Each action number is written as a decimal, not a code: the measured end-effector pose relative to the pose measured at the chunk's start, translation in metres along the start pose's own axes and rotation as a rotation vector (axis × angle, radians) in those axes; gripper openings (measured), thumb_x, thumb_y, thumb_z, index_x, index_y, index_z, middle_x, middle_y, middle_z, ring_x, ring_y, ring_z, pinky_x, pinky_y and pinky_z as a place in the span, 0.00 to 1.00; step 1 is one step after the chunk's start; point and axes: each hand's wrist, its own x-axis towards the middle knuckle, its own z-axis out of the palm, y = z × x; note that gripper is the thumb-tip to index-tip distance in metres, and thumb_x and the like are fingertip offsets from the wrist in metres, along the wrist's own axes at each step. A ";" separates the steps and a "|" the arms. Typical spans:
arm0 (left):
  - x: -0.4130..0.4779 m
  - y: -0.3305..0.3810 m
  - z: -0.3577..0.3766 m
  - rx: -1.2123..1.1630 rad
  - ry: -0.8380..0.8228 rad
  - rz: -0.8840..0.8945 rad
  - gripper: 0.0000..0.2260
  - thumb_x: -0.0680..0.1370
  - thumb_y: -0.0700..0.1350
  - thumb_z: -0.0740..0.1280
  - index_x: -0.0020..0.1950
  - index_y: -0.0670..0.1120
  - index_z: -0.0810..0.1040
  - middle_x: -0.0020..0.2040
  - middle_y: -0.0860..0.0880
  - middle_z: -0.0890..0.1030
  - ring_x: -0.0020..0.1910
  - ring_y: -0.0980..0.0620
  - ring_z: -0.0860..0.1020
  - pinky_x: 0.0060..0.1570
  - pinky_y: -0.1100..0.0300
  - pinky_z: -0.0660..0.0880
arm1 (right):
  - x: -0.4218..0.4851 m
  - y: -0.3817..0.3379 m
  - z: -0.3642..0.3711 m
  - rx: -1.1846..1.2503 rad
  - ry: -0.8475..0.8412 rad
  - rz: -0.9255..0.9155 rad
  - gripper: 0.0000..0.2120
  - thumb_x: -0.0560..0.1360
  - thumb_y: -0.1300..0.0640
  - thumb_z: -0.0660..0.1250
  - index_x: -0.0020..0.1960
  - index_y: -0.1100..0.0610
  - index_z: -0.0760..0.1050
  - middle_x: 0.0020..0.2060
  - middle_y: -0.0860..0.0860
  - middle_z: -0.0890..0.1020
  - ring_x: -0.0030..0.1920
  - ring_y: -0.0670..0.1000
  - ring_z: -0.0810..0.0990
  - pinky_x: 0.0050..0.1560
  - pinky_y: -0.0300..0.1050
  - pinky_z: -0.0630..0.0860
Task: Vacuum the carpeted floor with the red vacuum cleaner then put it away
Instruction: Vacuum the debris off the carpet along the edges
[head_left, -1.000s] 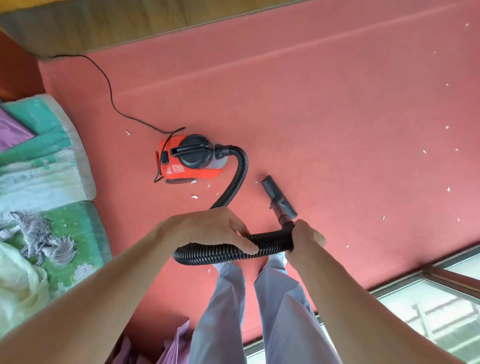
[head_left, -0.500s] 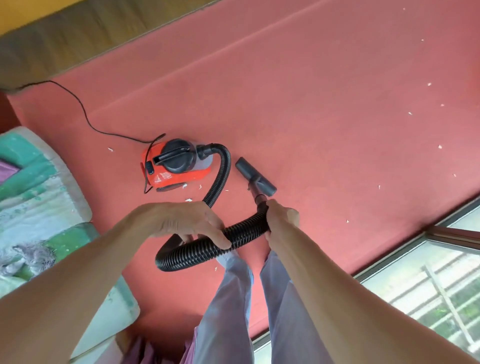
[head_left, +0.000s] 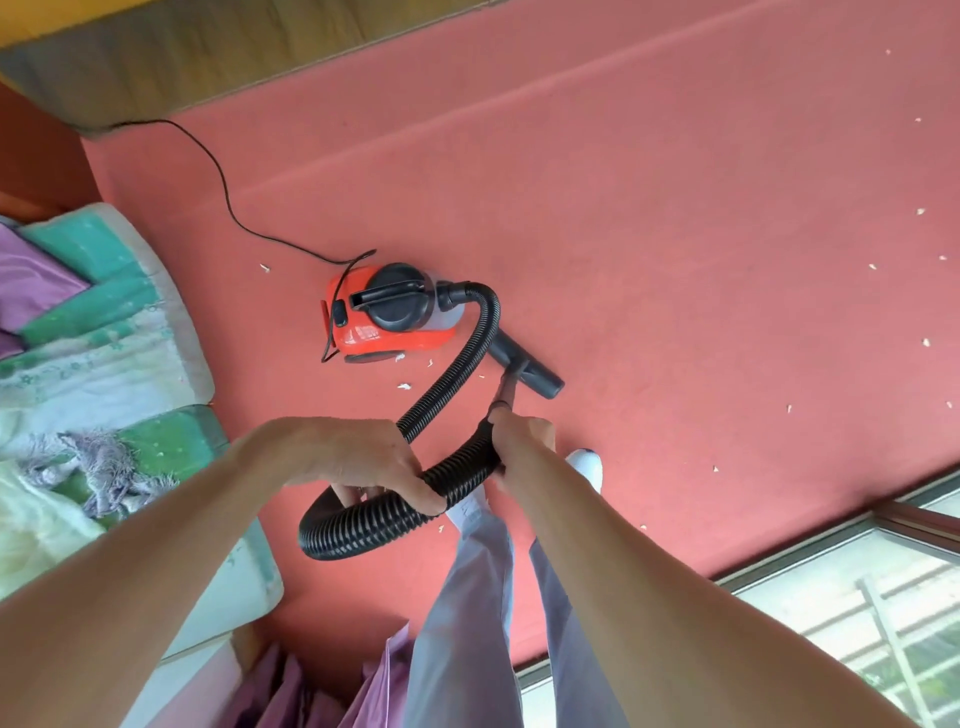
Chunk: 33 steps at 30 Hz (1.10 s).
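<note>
The red vacuum cleaner (head_left: 387, 317) with a black top handle sits on the red carpet (head_left: 675, 234) ahead of me. Its ribbed black hose (head_left: 363, 525) loops from the body down toward me and back up. My left hand (head_left: 353, 457) is closed over the middle of the hose loop. My right hand (head_left: 519, 436) grips the hose end at the wand. The black floor nozzle (head_left: 530, 366) rests on the carpet just right of the vacuum body. Small white scraps (head_left: 404, 386) lie near the vacuum and across the right side.
A black power cord (head_left: 218, 176) runs from the vacuum to the far left wall. A mattress with green and purple bedding (head_left: 104, 332) lies at left. A window frame (head_left: 831, 540) borders the carpet at lower right. My legs and one white-socked foot (head_left: 587, 462) stand below the hose.
The nozzle has come closer to the vacuum body, ending beside the hose where it leaves the vacuum. Both hands keep their grip on the hose, and one foot has stepped forward.
</note>
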 end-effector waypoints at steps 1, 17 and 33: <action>-0.003 -0.004 -0.003 0.010 -0.026 -0.009 0.15 0.72 0.52 0.76 0.53 0.45 0.87 0.46 0.44 0.87 0.39 0.53 0.83 0.52 0.54 0.83 | 0.000 0.005 0.002 0.015 -0.009 0.009 0.08 0.75 0.55 0.67 0.42 0.60 0.73 0.37 0.56 0.79 0.36 0.55 0.81 0.32 0.45 0.79; 0.024 0.053 0.004 0.121 0.180 0.306 0.07 0.74 0.60 0.71 0.44 0.60 0.85 0.31 0.59 0.77 0.31 0.60 0.73 0.36 0.62 0.68 | 0.047 -0.023 -0.054 0.285 0.167 -0.012 0.13 0.75 0.51 0.64 0.42 0.61 0.72 0.34 0.54 0.74 0.41 0.55 0.78 0.50 0.45 0.73; 0.096 0.233 0.073 0.510 -0.128 0.298 0.12 0.75 0.57 0.71 0.50 0.50 0.85 0.33 0.53 0.78 0.30 0.57 0.75 0.38 0.62 0.71 | 0.100 0.019 -0.218 0.953 0.444 0.236 0.15 0.73 0.48 0.69 0.43 0.61 0.73 0.33 0.54 0.77 0.30 0.53 0.76 0.29 0.44 0.70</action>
